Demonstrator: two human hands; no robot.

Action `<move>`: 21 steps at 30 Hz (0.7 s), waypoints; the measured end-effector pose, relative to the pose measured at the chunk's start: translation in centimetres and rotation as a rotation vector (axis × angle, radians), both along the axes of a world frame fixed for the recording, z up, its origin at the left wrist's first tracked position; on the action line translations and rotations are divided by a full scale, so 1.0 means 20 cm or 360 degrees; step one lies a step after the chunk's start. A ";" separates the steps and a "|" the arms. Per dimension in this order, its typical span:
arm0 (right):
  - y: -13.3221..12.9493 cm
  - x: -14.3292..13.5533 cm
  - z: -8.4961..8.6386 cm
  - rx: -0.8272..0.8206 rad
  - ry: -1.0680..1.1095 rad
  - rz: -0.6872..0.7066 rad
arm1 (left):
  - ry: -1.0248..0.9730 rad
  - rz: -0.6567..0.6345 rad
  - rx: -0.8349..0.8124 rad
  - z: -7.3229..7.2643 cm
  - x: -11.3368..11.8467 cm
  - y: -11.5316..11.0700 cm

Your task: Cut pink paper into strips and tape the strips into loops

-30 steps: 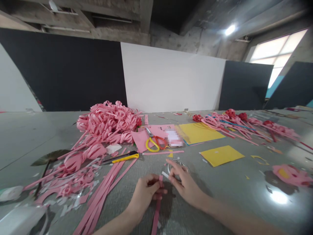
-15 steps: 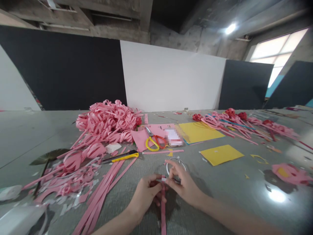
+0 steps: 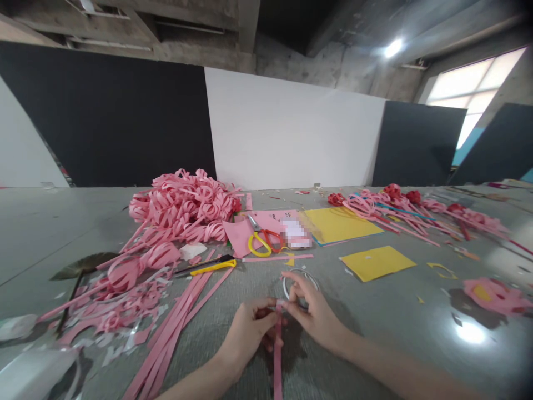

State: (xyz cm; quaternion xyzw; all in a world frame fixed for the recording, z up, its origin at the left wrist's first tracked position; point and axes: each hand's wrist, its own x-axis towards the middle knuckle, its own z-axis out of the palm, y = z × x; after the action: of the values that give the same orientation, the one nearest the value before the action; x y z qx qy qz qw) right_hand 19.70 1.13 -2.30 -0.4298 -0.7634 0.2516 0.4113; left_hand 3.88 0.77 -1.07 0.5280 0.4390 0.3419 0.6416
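A pink paper strip [image 3: 277,361] runs upright toward me, with its top end between my hands. My left hand [image 3: 252,333] is closed, pinching the strip near that end. A small pale, shiny bit lies across the strip's tip. My right hand [image 3: 310,311] is closed too, its thumb tip at the strip's end and its index finger raised. Around its curled fingers shows a white ring, which looks like a roll of tape [image 3: 313,276], partly hidden by the hand. Behind the hands lie scissors [image 3: 260,244] with yellow and red handles and a yellow-and-black utility knife [image 3: 213,266].
Cut pink strips [image 3: 175,339] and paper scraps [image 3: 120,305] lie at left, below a heap of looped pink paper [image 3: 183,205]. Yellow sheets [image 3: 377,264], a pixelated phone-like object [image 3: 295,232] and pink-red paper flowers [image 3: 391,194] lie beyond. A pink flower shape [image 3: 495,294] is at right.
The white patch at the strip's tip has become smaller and fainter. Both hands have stayed almost in place.
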 end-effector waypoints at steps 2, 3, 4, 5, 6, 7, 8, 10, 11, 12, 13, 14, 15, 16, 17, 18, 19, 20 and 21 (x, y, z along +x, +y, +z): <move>0.00 0.00 0.00 0.0009 -0.0004 -0.0008 | 0.0000 -0.0008 0.0004 0.00 0.00 0.00; 0.00 0.00 0.00 0.0008 -0.0009 -0.0013 | -0.0001 -0.0010 0.0006 0.00 0.00 0.00; 0.00 0.00 0.00 0.0008 -0.0016 -0.0018 | -0.0002 -0.0009 0.0009 0.00 0.00 0.00; 0.00 0.00 0.00 0.0009 -0.0027 -0.0022 | -0.0002 -0.0008 0.0010 0.00 0.00 0.00; 0.00 0.00 -0.01 0.0012 -0.0039 -0.0027 | -0.0001 -0.0004 0.0009 -0.01 0.00 0.00; 0.00 0.00 -0.01 0.0018 -0.0052 -0.0033 | 0.0000 0.0000 0.0009 -0.01 0.00 0.00; 0.00 0.00 -0.01 0.0022 -0.0064 -0.0039 | 0.0003 0.0000 0.0010 -0.01 0.00 0.00; 0.00 0.00 -0.01 0.0025 -0.0085 -0.0062 | 0.0011 -0.0006 0.0010 -0.01 0.00 0.00; 0.00 0.00 -0.01 0.0025 -0.0093 -0.0073 | 0.0017 -0.0008 0.0009 -0.01 0.00 0.00; 0.00 0.00 -0.01 0.0023 -0.0100 -0.0083 | 0.0025 -0.0011 0.0008 -0.01 0.01 0.00; 0.00 0.00 -0.01 0.0020 -0.0108 -0.0092 | 0.0034 -0.0014 0.0008 -0.01 0.01 0.00; 0.00 0.00 -0.01 0.0016 -0.0115 -0.0098 | 0.0043 -0.0014 0.0011 -0.01 0.01 0.00; 0.00 0.00 -0.01 0.0012 -0.0121 -0.0102 | 0.0053 -0.0015 0.0017 -0.01 0.01 -0.01; 0.00 0.00 -0.01 0.0008 -0.0128 -0.0104 | 0.0064 -0.0018 0.0026 -0.01 0.01 -0.01; 0.00 0.00 -0.01 0.0006 -0.0133 -0.0107 | 0.0080 -0.0022 0.0039 -0.01 0.01 -0.01; 0.00 -0.01 -0.01 0.0005 -0.0138 -0.0109 | 0.0098 -0.0037 0.0057 -0.01 0.01 -0.01; 0.00 -0.01 0.00 0.0004 -0.0141 -0.0112 | 0.0119 -0.0058 0.0082 -0.01 0.01 -0.01; 0.00 -0.01 0.00 0.0005 -0.0142 -0.0116 | 0.0139 -0.0087 0.0113 -0.02 0.00 -0.01; 0.00 -0.01 0.00 0.0006 -0.0142 -0.0119 | 0.0161 -0.0115 0.0151 -0.02 0.00 -0.01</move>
State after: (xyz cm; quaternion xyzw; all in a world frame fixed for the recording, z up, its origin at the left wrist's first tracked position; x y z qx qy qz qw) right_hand 19.54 1.11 -2.30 -0.4682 -0.7648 0.2152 0.3867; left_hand 3.95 0.62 -1.48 0.5899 0.4349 0.3119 0.6046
